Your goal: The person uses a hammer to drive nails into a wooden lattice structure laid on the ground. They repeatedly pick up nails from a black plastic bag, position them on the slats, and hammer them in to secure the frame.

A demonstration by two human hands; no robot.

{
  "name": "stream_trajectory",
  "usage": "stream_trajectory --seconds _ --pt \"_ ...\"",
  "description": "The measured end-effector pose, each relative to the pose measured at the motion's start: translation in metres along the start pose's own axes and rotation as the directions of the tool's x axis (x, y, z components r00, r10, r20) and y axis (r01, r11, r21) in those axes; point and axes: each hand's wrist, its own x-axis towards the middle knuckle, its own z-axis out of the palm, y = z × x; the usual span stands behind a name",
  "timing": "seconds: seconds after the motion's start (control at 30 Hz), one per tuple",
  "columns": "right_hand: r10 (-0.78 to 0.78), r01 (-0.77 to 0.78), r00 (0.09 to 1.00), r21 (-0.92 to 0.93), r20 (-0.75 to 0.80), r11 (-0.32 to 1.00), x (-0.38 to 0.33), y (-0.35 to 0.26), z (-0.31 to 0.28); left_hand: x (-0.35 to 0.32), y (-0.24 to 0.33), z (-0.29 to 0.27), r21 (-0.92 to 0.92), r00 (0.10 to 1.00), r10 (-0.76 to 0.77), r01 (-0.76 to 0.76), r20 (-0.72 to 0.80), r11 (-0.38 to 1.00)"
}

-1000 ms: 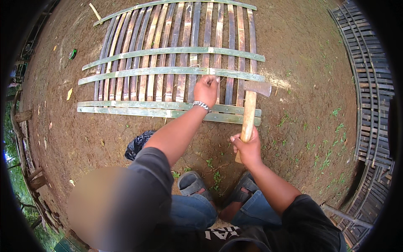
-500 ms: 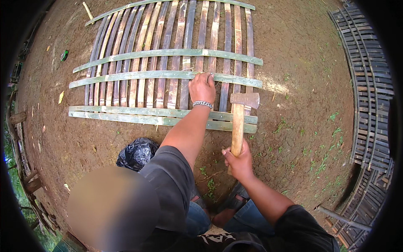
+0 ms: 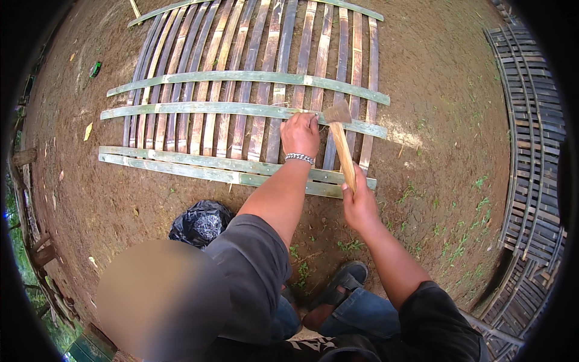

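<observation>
My right hand [image 3: 359,204] grips the wooden handle of a hatchet [image 3: 342,145]. Its metal head is over a green bamboo strip [image 3: 211,108], just right of my left fingertips; whether it touches cannot be told. My left hand [image 3: 300,134], with a chain bracelet at the wrist, presses its bent, closed fingers at that same strip. Whatever they pinch is hidden. This strip lies across a row of dark and tan bamboo slats [image 3: 251,66] on the ground, forming a panel. Further green strips [image 3: 241,76] cross the slats at the far side and near edge.
A black plastic bag [image 3: 202,222] holding many thin, shiny pieces sits on the soil left of my feet. A finished-looking slatted bamboo panel [image 3: 531,127] lies along the right. A small green-and-black object [image 3: 95,69] rests far left. Wooden poles [image 3: 27,158] line the left rim.
My right hand has moved forward, bringing the hatchet head up and leftward, close to my left fingers. The left hand stays at the same strip, and the view has shifted slightly.
</observation>
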Motion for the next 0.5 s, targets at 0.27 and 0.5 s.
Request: stream_trajectory --seconds 0.27,0.5 --pt "-0.012 0.023 0.998 -0.167 0.064 0.986 0.025 -0.014 -0.005 0.001 0.0 -0.001 -0.016 1.0 0.02 -0.02 -0.007 1.0" --pt "0.027 -0.016 0.998 -0.159 0.063 0.987 0.032 -0.019 -0.005 0.002 0.003 0.0 -0.012 1.0 0.014 -0.014 -0.002 1.0"
